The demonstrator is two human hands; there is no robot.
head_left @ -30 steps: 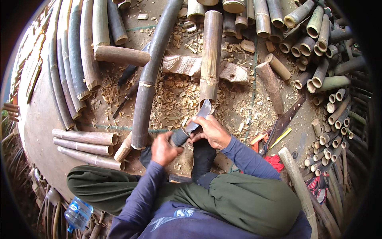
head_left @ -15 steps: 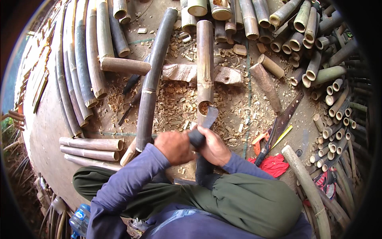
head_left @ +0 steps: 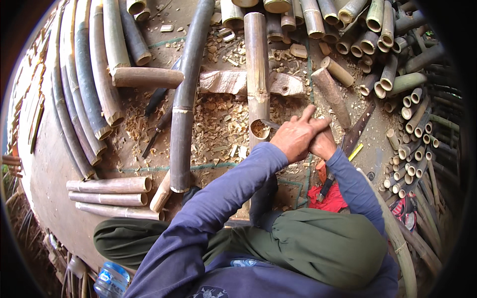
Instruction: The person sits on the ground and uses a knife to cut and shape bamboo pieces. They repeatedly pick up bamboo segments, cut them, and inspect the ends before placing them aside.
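Shaving-strewn floor, hands together, blade at bamboo

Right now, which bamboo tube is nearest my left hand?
The brown tube lying across the pale wooden block, with shavings in its opening. That opening sits close by your left hand; the long dark tube and the stacked tubes lie farther off.

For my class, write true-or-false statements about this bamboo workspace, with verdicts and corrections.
1. The middle brown bamboo tube lies across the wooden block. True.
2. The knife blade is at that tube's far end. False: the knife blade is at the near end.
3. The left hand overlaps the right hand. True.
4. The red cloth lies toward the person's right. True.
5. The clear bottle is on the person's right. False: the clear bottle is on the left.
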